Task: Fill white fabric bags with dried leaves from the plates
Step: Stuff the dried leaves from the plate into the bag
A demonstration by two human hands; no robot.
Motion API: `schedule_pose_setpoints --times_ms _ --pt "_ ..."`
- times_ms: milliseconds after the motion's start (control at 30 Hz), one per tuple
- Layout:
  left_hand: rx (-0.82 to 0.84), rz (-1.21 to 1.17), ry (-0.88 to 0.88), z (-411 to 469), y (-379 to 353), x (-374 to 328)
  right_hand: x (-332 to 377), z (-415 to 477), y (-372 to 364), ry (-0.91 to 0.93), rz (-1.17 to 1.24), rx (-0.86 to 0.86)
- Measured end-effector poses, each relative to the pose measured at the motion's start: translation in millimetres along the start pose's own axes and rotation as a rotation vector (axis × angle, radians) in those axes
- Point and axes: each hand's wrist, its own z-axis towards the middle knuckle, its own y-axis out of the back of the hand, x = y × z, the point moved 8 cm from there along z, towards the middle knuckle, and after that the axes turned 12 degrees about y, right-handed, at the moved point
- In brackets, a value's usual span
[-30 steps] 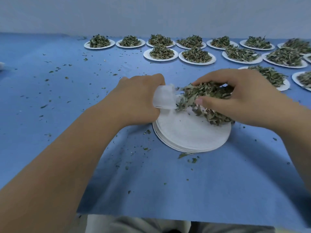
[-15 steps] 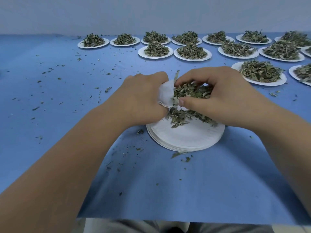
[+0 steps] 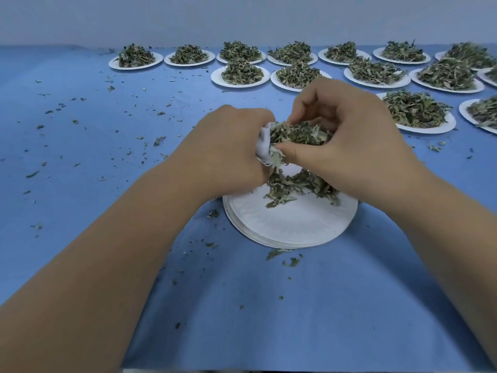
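Observation:
My left hand (image 3: 228,149) grips a small white fabric bag (image 3: 263,148), of which only a crumpled edge shows beside the fingers. My right hand (image 3: 347,138) has its fingers and thumb curled round a bunch of dried green leaves (image 3: 298,134) pressed against the bag's mouth. Both hands hover over a stack of white paper plates (image 3: 293,224). Loose leaves (image 3: 295,185) lie on the top plate under my right hand.
Several white plates heaped with dried leaves (image 3: 242,74) stand in rows along the back and right of the blue tablecloth (image 3: 80,146); the nearest one (image 3: 416,111) is just right of my right hand. Leaf crumbs litter the cloth. The table's front edge (image 3: 295,368) runs below.
My right hand has pushed its bunch of leaves left into the bag's mouth, and its fingers have curled in tighter. More leaves have dropped onto the top plate.

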Motion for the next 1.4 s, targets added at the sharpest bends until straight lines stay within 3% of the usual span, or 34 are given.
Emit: schedule_pose_setpoints --times_ms 267,500,567,667,733,800,967,1100,1233,1400 --pt "0.01 0.008 0.012 -1 -6 7 -2 -5 -14 0.009 0.187 0.175" --pt "-0.065 0.031 -0.045 -8 3 -8 -14 4 -8 -0.051 0.08 0.066" --pt "-0.11 -0.028 -0.094 -11 10 -12 -20 8 -8 -0.086 0.062 0.105" --pt "-0.2 -0.081 -0.201 -12 18 -21 -24 9 -23 -0.152 0.323 0.247" --pt "-0.205 -0.134 -0.198 -18 16 -21 -22 9 -25 -0.163 0.504 0.229" --pt "-0.174 -0.164 -0.201 -19 13 -17 -23 9 -24 -0.182 0.494 0.187" --pt "0.043 -0.371 0.068 -1 17 8 -28 5 -23 -0.196 0.299 0.165" --pt "-0.093 -0.531 0.114 -27 34 22 -28 6 -14 -0.2 0.278 0.068" --pt "-0.022 -0.534 0.167 -25 15 19 -19 7 -11 -0.177 0.23 0.025" --pt "-0.097 -0.649 0.251 -23 16 26 -19 10 -8 -0.186 0.099 -0.022"
